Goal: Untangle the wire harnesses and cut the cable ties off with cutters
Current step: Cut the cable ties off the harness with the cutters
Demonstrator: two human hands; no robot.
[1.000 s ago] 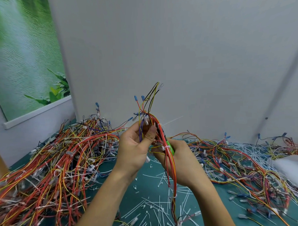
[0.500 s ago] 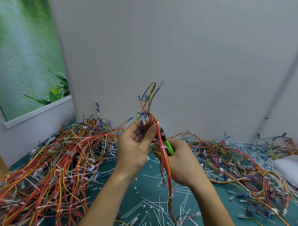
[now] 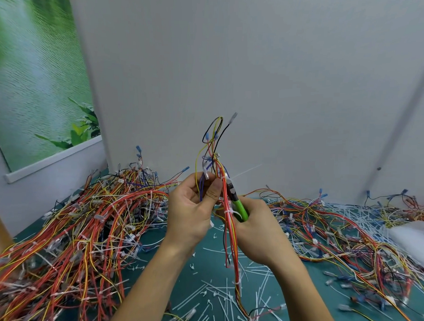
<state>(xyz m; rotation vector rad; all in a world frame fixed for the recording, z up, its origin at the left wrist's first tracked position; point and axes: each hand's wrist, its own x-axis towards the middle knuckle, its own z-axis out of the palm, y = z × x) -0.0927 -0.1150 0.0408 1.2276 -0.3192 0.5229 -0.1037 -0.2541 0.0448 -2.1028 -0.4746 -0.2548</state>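
Pinching one harness, the left hand sits beside the right hand gripping one green-handled cutter.

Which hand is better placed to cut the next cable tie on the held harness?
Right. The right hand holds the green cutters, their tip at the harness near a white cable tie; the left hand only grips the wires.

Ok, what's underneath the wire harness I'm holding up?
Under the wire harness, a teal mat strewn with cut white cable ties. The left hand, right hand and forearms hide part of it.
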